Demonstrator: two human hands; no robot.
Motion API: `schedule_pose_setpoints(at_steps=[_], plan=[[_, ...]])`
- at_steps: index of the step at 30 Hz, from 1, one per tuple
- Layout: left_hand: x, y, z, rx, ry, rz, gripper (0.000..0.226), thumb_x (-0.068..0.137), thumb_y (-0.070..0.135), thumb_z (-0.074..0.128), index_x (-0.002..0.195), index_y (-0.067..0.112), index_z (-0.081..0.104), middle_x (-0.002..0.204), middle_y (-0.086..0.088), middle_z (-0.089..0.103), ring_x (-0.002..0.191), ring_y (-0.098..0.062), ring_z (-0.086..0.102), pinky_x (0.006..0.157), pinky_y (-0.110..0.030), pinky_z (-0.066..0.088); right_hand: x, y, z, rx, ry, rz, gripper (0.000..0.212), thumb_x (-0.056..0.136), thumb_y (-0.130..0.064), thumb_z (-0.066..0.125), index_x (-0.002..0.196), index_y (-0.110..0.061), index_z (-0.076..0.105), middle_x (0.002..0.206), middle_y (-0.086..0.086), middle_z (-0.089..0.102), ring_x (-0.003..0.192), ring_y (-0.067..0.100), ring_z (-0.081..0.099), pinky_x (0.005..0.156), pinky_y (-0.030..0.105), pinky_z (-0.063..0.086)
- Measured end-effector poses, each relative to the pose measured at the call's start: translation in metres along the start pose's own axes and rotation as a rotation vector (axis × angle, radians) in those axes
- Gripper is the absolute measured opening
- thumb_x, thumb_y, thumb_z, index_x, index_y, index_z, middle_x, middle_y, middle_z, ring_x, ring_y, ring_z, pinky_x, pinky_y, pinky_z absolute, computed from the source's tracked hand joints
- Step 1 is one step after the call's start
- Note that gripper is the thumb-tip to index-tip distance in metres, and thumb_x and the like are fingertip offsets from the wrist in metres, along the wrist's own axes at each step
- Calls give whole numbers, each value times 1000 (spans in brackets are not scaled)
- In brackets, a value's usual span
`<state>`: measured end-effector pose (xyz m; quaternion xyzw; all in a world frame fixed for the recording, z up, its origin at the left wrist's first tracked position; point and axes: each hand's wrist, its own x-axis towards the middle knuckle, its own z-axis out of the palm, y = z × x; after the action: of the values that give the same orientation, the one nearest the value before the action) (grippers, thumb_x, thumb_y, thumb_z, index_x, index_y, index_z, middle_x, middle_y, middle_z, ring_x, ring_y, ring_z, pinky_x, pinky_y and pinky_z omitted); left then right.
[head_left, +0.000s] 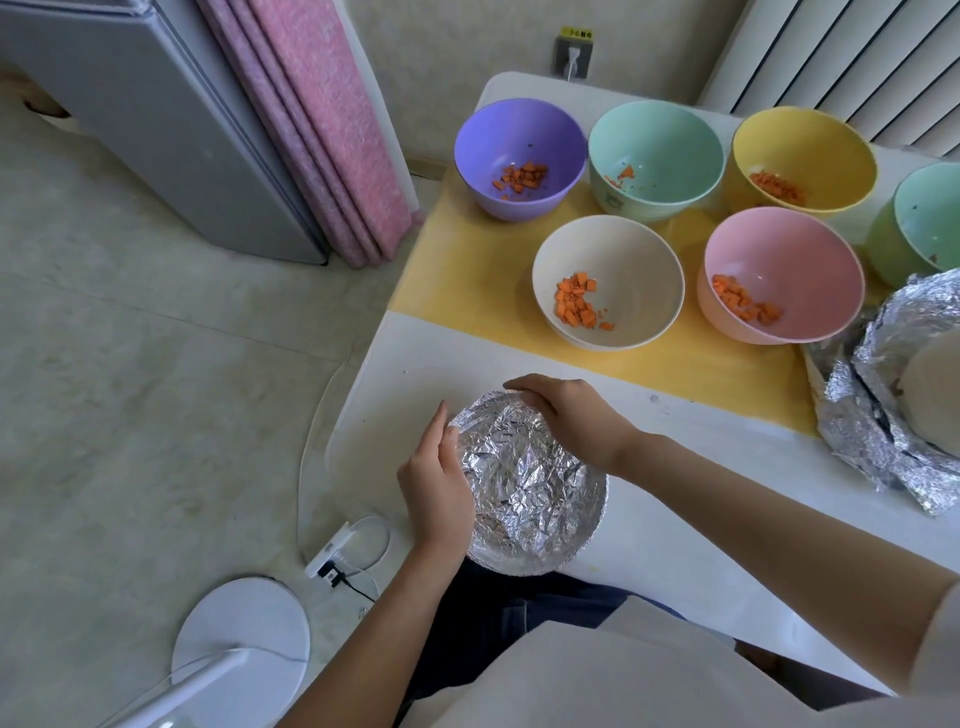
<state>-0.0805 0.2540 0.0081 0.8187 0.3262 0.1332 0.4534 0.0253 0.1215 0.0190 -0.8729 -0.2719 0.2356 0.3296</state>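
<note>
I am watching the foil-wrapped bowl (530, 499) sitting at the near edge of the white desk (395, 374), its front rim hanging slightly over the edge above a dark-clothed lap. Both hands are working on it. The left hand (436, 483) is lying flat against the bowl's left side, fingers nearly straight and pressing along the crinkled rim, gripping nothing. The right hand (571, 415) is reaching over the far rim, its fingers curling down onto the foil edge and holding it. The foil is lining the hollow of the bowl, and I cannot tell what is lying beneath it. Farther right, a crumpled heap of foil (872, 447) is spreading along the desk's edge. Beyond the hands, a yellow mat (457, 270) is carrying the coloured bowls. The cream bowl (623, 249) and pink bowl (795, 244) are standing nearest, each holding diced carrot (576, 304). Behind them, the purple bowl (519, 130), mint bowl (660, 135) and yellow bowl (810, 135) are lining up in a row. A green bowl (930, 218) is sitting at the right edge of view.
</note>
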Motion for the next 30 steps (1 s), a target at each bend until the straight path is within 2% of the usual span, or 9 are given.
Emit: schedule_pose_setpoints(at_steps=[2,5,7,10,14,19,24,27,30], plan=[[2,-1,-1,-20,50,-48,29,95,0,45,119,2,61,100,-5,67,84,-13,59,69,3,35,1,-2,0,-5,16,28,36,101,-20,38,134,-11,48,134,5,55,121,24,52,99,27,36],[4,-10,-3,-23,45,-111,29,97,5,41,119,8,60,98,-11,68,86,-23,60,68,-11,38,2,-2,0,-36,23,44,40,101,-19,36,139,-11,40,141,5,46,125,25,47,102,30,34],[6,-12,-5,10,-5,-96,30,98,7,39,122,9,56,109,-11,65,96,-24,60,76,-18,41,3,-1,-1,-54,-1,53,40,101,-22,35,140,-13,39,141,5,46,122,26,50,102,33,37],[16,-6,-8,27,-79,6,33,99,9,39,128,7,52,126,-5,58,112,-14,54,88,-13,37,4,-2,0,-107,-26,59,40,102,-25,32,139,-15,41,138,4,50,116,27,54,98,36,41],[30,-3,-4,113,-253,137,35,99,16,37,131,11,51,125,-4,60,110,-16,58,92,-24,45,14,1,0,-197,-52,60,34,102,-26,32,127,-15,53,119,6,64,103,28,60,87,39,47],[35,-9,-1,161,-296,150,34,98,8,39,129,9,53,120,-8,62,109,-21,60,92,-40,51,26,-2,-10,-320,-171,74,32,102,-23,32,106,-9,60,88,10,67,82,30,61,70,39,47],[38,-6,-3,232,-315,201,34,96,3,42,127,7,54,120,-8,63,108,-24,60,92,-38,50,30,-9,-6,-176,-167,106,36,102,-21,35,134,-15,49,120,11,64,108,30,59,91,37,45],[41,-3,-7,253,-353,172,35,98,12,39,132,8,49,120,-9,63,105,-25,59,89,-36,48,30,-12,1,-128,-104,62,33,101,-17,39,131,-17,53,126,3,61,114,23,58,97,33,43],[43,-2,-10,268,-402,158,34,99,13,37,129,7,51,114,-11,64,102,-27,60,85,-36,47,29,-12,5,-153,-52,41,30,98,-9,42,122,-15,59,118,2,66,106,24,61,90,34,46]])
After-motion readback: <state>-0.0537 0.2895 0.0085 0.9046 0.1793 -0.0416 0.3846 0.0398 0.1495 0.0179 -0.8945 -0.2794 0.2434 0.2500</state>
